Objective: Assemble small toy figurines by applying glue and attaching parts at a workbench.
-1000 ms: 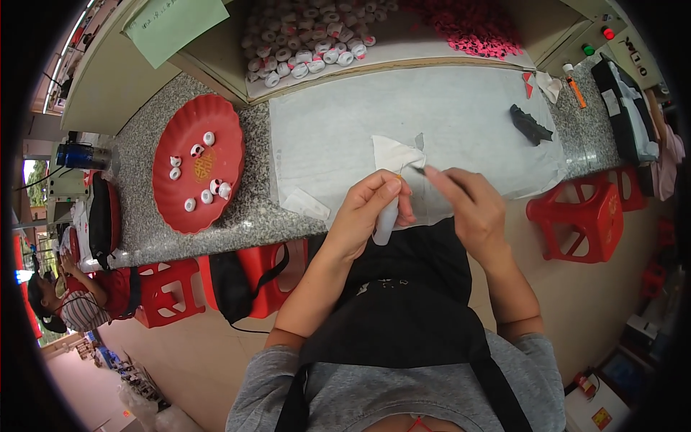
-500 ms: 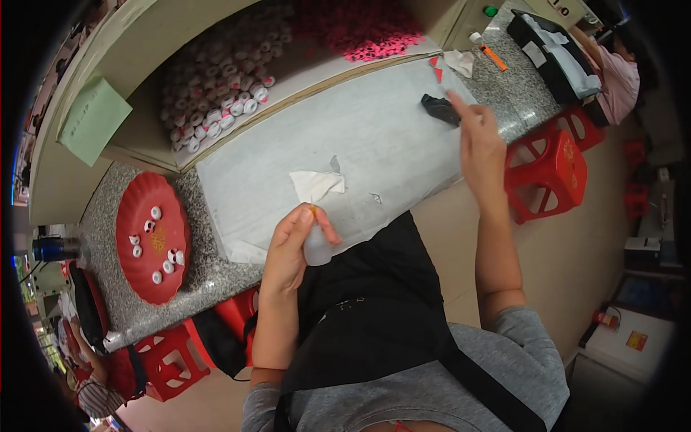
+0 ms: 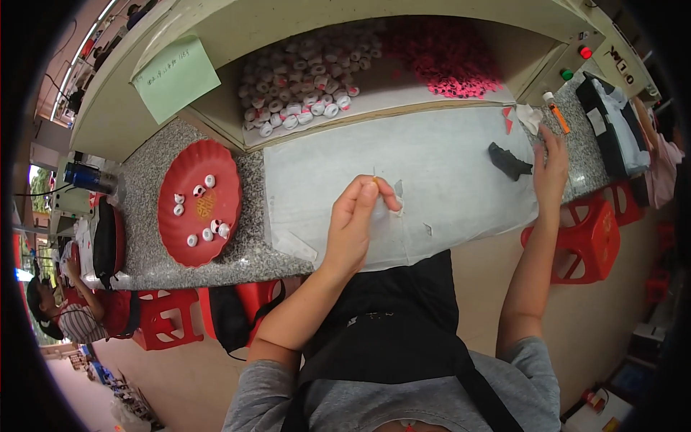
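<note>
Red tray at far left; left hand closed, pinching yellow needle tip above white sheet; right hand has now left it for crumpled tissue, fingers half-extended, hold unclear; left alone supports the tip.

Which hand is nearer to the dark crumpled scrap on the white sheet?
Right. The right hand is just right of the dark scrap; the left hand is well to its left and lower in the picture.
</note>
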{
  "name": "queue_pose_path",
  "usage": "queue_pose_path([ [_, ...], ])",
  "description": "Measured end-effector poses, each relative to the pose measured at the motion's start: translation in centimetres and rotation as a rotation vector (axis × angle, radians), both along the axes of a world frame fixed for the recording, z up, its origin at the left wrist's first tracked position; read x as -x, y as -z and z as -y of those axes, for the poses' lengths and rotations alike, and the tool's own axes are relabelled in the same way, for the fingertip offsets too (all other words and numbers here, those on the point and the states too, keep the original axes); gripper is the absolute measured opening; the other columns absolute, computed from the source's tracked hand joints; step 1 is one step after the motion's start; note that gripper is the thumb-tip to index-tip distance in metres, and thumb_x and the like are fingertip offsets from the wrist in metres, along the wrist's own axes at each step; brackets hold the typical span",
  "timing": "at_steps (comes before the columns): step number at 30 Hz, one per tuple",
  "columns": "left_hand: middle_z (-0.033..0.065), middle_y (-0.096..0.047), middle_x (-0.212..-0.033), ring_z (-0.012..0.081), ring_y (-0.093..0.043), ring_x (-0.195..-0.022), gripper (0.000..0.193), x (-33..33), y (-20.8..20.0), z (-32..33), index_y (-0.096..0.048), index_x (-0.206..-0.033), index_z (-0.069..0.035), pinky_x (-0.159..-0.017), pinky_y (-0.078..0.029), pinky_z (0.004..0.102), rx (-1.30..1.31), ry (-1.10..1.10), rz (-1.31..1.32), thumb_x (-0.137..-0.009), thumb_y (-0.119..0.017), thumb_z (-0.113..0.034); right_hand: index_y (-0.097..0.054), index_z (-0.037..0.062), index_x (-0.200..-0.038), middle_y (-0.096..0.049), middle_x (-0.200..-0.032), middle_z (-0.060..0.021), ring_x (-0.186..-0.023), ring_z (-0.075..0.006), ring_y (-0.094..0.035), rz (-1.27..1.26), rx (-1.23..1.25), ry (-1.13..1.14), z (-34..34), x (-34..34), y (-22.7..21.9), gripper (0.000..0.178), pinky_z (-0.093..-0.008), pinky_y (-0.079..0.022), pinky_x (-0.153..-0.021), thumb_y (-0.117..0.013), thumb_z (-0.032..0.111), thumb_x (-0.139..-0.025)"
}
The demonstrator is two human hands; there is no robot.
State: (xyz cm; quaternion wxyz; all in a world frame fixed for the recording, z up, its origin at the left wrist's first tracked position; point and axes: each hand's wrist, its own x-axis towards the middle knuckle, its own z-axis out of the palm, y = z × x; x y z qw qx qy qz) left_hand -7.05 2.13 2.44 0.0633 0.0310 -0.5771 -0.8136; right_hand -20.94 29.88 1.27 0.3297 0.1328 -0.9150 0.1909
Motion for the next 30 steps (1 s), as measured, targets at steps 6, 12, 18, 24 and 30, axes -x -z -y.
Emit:
queue_pose_path([
  [6,0.0083,-0.051,-0.087,0.0214,-0.041,-0.100,0.024,3.7,0.1,-4.0,-0.047,-0.079,-0.003,-0.085,-0.029,0.0316,0.128,-0.042,-0.291,-0.086,-0.032,-0.020,-0.034,0.0017,-0.115,-0.044,-0.107,-0.0086,-0.097,-0.0163,-0.044,0.759,1.105,-0.811,12.7,-10.1,0.5,0.046,-0.0263,-0.035,-0.080,-0.052,0.003,-0.072],
  [12,0.0091,-0.051,-0.095,0.0210,-0.041,-0.100,0.024,7.9,0.8,-2.1,-0.052,-0.094,-0.001,-0.086,-0.029,0.0311,0.658,0.016,-0.422,-0.082,-0.039,-0.017,-0.035,-0.0014,-0.109,-0.041,-0.108,-0.0092,-0.090,-0.0170,-0.049,0.801,1.274,-0.756,12.3,-9.5,2.6,0.037,-0.0274,-0.038,-0.078,-0.049,0.000,-0.075],
  [18,0.0159,-0.047,-0.104,0.0315,-0.044,-0.096,0.027,21.7,0.8,5.7,-0.052,-0.100,-0.010,-0.081,-0.035,0.0379,1.553,-0.021,-0.380,-0.075,-0.044,-0.015,-0.039,-0.0022,-0.104,-0.044,-0.100,-0.0091,-0.084,-0.0155,-0.050,0.661,1.253,-0.661,11.1,-10.3,3.8,0.032,-0.0255,-0.039,-0.073,-0.049,0.001,-0.074],
  [24,0.0087,-0.022,-0.128,0.0218,-0.018,-0.119,0.045,26.7,4.8,8.3,-0.027,-0.122,-0.009,-0.098,-0.011,0.0339,1.816,-0.285,-0.257,-0.082,-0.024,-0.030,-0.042,0.0000,-0.104,-0.046,-0.091,-0.0076,-0.083,-0.0147,-0.047,0.589,0.957,-0.628,11.2,-10.7,4.6,0.032,-0.0238,-0.038,-0.072,-0.052,0.003,-0.073],
  [30,0.0100,-0.039,-0.118,0.0235,-0.037,-0.108,0.038,26.6,5.6,8.8,-0.038,-0.116,-0.012,-0.089,-0.030,0.0337,2.120,-0.439,-0.245,-0.079,-0.035,-0.021,-0.045,0.0016,-0.102,-0.048,-0.089,-0.0093,-0.075,-0.0175,-0.047,0.529,0.912,-0.576,11.1,-11.5,3.7,0.032,-0.0240,-0.038,-0.065,-0.055,0.012,-0.073],
])
